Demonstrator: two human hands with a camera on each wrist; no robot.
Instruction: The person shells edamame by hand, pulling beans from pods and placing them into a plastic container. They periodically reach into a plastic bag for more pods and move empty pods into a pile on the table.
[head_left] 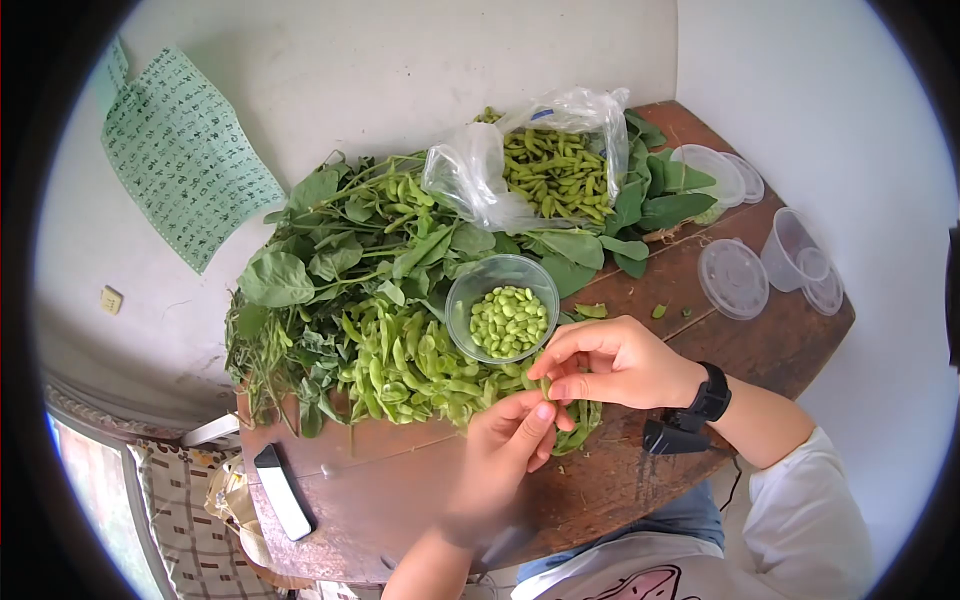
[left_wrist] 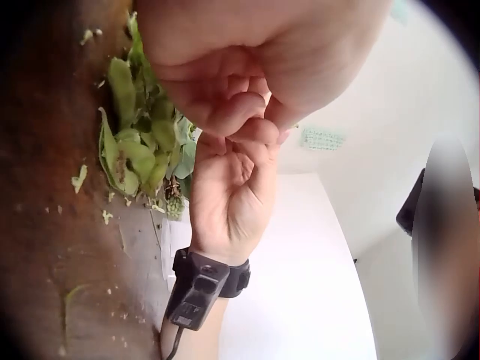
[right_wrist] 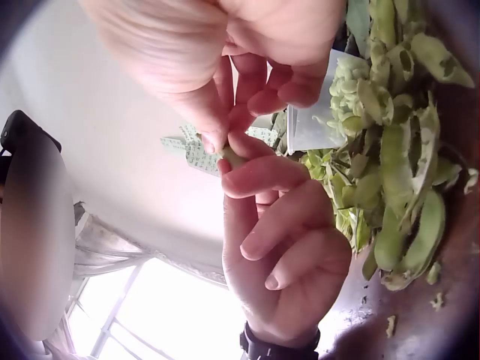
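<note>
Both hands meet over the table, close to the near side of a clear plastic tub (head_left: pixel 461 285) holding shelled green soybeans (head_left: pixel 508 322). Between thumb and fingers, my left hand (head_left: pixel 508 432) pinches one end of a small green soybean pod (right_wrist: pixel 234 157). At the pod's other end is my right hand (head_left: pixel 628 365), its thumb and forefinger pinching it; most of the pod is hidden by fingertips. Beneath and left of the hands lies a heap of plump green pods (head_left: pixel 405 360), some split open, as the right wrist view shows.
Leafy soybean stalks (head_left: pixel 330 250) cover the back left of the wooden table (head_left: pixel 600 500). A clear bag (head_left: pixel 465 178) of pods (head_left: pixel 555 170) stands behind the tub. Clear lids (head_left: pixel 733 280) and a plastic cup (head_left: pixel 790 248) lie at right. A white, black-ended object (head_left: pixel 284 495) sits front left.
</note>
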